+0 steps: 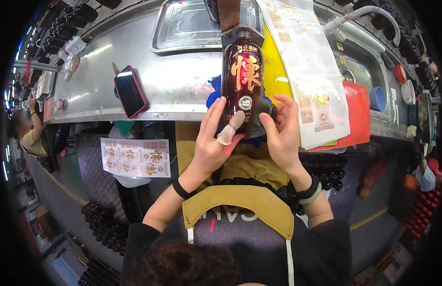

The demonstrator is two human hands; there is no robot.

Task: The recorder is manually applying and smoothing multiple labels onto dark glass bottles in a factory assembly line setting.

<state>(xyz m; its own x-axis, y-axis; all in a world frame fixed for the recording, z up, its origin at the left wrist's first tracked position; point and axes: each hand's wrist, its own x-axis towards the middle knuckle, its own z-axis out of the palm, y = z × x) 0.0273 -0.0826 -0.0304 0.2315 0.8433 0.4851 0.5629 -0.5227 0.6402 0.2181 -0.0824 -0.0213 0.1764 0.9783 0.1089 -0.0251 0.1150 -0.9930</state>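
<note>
A dark red glass bottle with gold and orange lettering and a small round green-and-white emblem lies at the table's edge, neck pointing away. My left hand holds its lower left side, fingers along the glass. One digit wears a pale cloth cover tied with a green band and reaches across the bottle's lower front. On the other side, my right hand has thumb and curved fingers around a dark greenish flat piece that overlaps the bottle's lower right. Its exact kind is unclear. Blue cloth shows under the bottle.
Printed decal sheets lie right of the bottle, over yellow and red sheets. Beyond is a sink with a curved tap and blue cup. A phone lies left, a metal tray behind. Another decal sheet sits below the table edge.
</note>
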